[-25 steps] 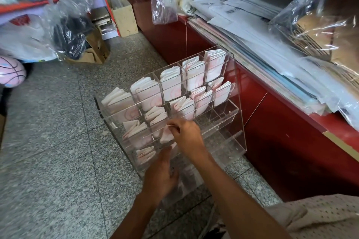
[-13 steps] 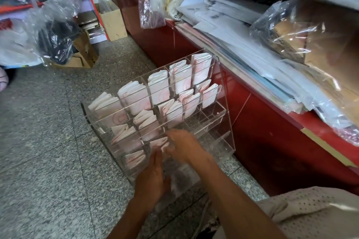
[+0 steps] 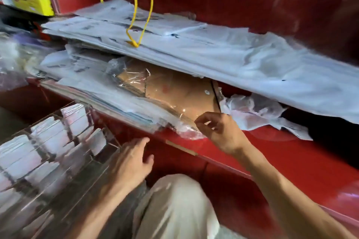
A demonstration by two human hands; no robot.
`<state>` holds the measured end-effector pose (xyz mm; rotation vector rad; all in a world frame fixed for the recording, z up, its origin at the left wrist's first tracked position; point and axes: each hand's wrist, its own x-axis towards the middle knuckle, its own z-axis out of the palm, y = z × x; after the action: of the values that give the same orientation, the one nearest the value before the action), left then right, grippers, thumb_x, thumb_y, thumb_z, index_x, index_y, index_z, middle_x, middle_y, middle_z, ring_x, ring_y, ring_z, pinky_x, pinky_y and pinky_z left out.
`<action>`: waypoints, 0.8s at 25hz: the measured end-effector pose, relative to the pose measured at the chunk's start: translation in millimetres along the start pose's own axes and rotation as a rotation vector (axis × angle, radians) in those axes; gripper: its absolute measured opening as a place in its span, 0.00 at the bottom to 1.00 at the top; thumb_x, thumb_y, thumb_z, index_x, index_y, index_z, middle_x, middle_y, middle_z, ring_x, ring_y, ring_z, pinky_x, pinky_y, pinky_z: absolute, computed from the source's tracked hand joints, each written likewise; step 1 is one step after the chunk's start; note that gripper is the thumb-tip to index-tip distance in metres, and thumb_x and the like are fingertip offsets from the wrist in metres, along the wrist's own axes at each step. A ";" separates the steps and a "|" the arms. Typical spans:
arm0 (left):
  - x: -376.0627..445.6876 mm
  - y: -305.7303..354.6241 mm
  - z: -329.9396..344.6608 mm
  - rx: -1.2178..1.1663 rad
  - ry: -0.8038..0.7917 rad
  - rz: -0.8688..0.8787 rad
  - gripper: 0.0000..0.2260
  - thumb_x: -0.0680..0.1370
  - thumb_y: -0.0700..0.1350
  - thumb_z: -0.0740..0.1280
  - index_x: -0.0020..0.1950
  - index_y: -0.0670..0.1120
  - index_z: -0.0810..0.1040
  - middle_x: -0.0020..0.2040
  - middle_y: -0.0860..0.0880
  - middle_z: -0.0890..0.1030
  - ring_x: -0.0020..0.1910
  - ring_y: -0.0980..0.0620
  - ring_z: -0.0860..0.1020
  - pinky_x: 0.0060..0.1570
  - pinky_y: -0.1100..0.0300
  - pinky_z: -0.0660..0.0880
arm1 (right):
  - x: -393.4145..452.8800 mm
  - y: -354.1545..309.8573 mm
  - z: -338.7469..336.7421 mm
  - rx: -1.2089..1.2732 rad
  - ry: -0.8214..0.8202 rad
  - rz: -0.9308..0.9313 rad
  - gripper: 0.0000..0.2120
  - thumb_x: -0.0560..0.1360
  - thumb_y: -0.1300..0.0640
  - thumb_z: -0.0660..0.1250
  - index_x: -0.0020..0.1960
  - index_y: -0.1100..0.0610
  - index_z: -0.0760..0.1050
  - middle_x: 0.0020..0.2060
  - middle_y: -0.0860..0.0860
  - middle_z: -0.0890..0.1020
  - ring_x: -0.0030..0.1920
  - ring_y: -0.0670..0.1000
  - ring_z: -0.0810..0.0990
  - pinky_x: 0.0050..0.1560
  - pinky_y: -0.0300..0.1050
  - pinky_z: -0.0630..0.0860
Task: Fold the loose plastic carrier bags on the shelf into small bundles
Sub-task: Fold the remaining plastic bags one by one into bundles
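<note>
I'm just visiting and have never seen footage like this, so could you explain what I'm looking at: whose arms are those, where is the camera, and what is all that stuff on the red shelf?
There is no machine here. A person wears a camera on the head, looking forward and down, so the arms are their own. The right hand reaches to the edge of the red shelf, its fingers curled at a clear plastic wrapper that covers brown card; whether it has a firm grip yet is hard to tell. The left hand is open, fingers spread, holding nothing, beside a clear acrylic rack whose compartments hold small folded white bundles. On the shelf lie stacks of flat white bags, a crumpled white plastic bag, and a yellow cord loop hangs above. The picture is blurred by motion.
</note>
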<state>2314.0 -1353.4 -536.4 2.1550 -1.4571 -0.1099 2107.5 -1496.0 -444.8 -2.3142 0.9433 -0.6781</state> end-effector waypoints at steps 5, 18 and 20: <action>84.2 136.0 7.9 0.095 -0.133 0.475 0.14 0.74 0.52 0.64 0.59 0.52 0.76 0.56 0.54 0.81 0.57 0.49 0.78 0.55 0.53 0.75 | -48.3 108.5 -62.6 -0.348 0.222 0.357 0.19 0.74 0.58 0.65 0.65 0.52 0.75 0.59 0.52 0.81 0.56 0.58 0.80 0.52 0.49 0.76; 137.7 217.3 130.6 0.311 -0.054 0.398 0.09 0.72 0.36 0.64 0.49 0.42 0.81 0.45 0.41 0.82 0.50 0.41 0.79 0.44 0.54 0.72 | -75.0 162.0 -90.0 -0.420 0.080 0.358 0.30 0.73 0.56 0.64 0.74 0.48 0.64 0.70 0.48 0.72 0.64 0.55 0.75 0.56 0.51 0.76; 126.9 228.2 124.8 0.193 -0.201 0.536 0.05 0.73 0.43 0.65 0.37 0.46 0.78 0.40 0.44 0.82 0.45 0.43 0.79 0.42 0.54 0.74 | -73.7 164.5 -93.7 -0.374 0.144 0.384 0.30 0.74 0.56 0.65 0.75 0.48 0.63 0.71 0.48 0.70 0.61 0.56 0.77 0.53 0.50 0.76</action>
<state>2131.2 -1575.9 -508.2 1.8563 -2.1893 0.0101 1926.2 -1568.4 -500.9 -2.3082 1.6484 -0.5450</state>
